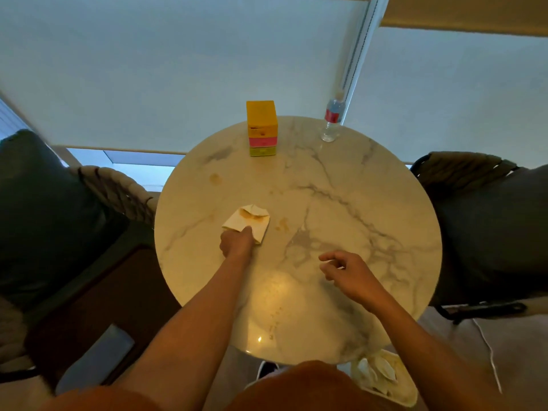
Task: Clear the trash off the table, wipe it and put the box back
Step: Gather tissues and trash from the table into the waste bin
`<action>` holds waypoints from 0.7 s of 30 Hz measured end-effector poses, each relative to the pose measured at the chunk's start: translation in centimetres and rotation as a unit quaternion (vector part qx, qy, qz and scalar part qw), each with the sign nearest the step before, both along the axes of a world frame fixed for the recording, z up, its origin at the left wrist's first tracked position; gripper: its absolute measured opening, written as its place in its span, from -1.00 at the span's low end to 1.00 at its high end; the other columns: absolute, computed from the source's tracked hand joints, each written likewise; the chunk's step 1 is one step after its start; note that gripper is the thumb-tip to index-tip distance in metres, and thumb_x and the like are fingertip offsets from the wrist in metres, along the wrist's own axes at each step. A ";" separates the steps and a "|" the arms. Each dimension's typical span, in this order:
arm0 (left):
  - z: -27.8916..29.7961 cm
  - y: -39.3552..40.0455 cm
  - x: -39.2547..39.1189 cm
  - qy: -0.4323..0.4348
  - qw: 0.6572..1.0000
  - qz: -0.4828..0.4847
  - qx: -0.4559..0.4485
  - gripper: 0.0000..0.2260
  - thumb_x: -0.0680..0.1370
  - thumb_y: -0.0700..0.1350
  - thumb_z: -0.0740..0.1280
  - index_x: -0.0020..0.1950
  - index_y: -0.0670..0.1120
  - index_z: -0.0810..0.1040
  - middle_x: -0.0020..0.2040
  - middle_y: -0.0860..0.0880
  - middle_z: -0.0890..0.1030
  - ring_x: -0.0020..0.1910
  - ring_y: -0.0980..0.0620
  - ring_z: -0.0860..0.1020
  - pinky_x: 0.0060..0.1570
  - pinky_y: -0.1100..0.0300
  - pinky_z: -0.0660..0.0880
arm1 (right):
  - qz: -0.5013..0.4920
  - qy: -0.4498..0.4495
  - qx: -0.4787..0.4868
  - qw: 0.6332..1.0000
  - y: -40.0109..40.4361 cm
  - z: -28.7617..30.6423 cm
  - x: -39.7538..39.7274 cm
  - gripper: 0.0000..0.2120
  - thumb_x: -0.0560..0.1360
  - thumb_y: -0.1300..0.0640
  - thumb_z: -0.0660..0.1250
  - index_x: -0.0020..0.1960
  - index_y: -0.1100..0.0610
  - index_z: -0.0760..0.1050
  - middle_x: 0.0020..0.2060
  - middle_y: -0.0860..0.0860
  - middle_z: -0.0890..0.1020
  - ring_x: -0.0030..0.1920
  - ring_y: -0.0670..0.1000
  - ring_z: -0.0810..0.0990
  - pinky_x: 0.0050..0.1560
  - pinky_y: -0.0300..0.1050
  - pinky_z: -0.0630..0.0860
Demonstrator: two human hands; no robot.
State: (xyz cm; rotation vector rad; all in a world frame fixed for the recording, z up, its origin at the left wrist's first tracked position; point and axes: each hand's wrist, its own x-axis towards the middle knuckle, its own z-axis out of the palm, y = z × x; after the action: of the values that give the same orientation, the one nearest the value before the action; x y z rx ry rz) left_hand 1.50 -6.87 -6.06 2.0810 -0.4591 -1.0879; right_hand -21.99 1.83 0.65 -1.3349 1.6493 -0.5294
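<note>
From the head view, the step in hand looks like the wiping: the left hand [236, 241] is down on the near corner of a folded, cream-coloured paper napkin with brown stains [248, 222], which lies flat on the round white marble table with grey veins [370, 203], toward its left edge and about midway between near and far edge. The fingers are curled down onto the napkin's near end and hidden by the back of the hand, so whether they pinch it or merely press it cannot be told; most of the napkin lies beyond the knuckles, on the far side.

The right hand [345, 274] hovers over the near-right part of the table, fingers loosely curled, thumb and forefinger near each other, holding nothing I can make out.

Brownish stains remain: one just right of the napkin [283, 224], one toward the far-left edge [215, 178]. So the next move probably calls for dragging the napkin across them under pressure.

The stacked cardboard box, yellow above pink and green bands [261, 127], stands upright at the far edge, well apart from both hands; a clear plastic water bottle with a red label [332, 120] stands at the far-right edge. A white bag of crumpled trash [382, 375] sits on the floor below the near edge.
</note>
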 end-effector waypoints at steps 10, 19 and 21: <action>-0.2 4.5 -3.3 0.014 0.995 -0.096 -0.028 -0.78 0.44 0.00 0.37 -0.09 -0.15 0.61 -0.14 -0.13 0.66 -0.11 -0.11 0.62 -0.06 0.03 0.57 | -0.028 -0.028 0.018 0.999 1.9 -0.3 -1.3 -0.88 0.51 0.11 0.34 0.04 -0.02 0.59 -0.11 0.09 0.66 -0.11 0.06 0.65 -0.03 -0.04 0.56; 2.1 14.4 -12.2 0.054 0.972 -0.222 -0.054 -0.71 0.43 -0.01 0.41 -0.27 -0.24 0.54 -0.32 -0.23 0.60 -0.27 -0.17 0.59 -0.11 -0.16 0.56 | -0.123 -0.104 0.079 0.984 6.0 -1.7 -6.7 -0.55 0.48 0.02 0.41 0.32 0.05 0.40 -0.12 0.05 0.61 -0.14 -0.01 0.63 -0.14 -0.12 0.56; 2.6 16.4 -14.7 0.063 0.963 -0.256 -0.052 -0.74 0.45 -0.04 0.41 -0.33 -0.18 0.53 -0.38 -0.18 0.58 -0.33 -0.12 0.56 -0.13 -0.18 0.55 | -0.151 -0.133 0.102 0.974 7.2 -1.9 -8.9 -0.50 0.48 -0.01 0.41 0.37 0.03 0.35 -0.04 0.06 0.60 -0.08 0.00 0.62 -0.11 -0.10 0.57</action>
State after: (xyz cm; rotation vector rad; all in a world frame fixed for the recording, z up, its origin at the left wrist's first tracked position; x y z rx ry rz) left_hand -13.20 9.50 -3.48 1.8302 -1.0048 -1.4433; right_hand -30.89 9.07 -1.20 -0.8293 1.6391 -0.6670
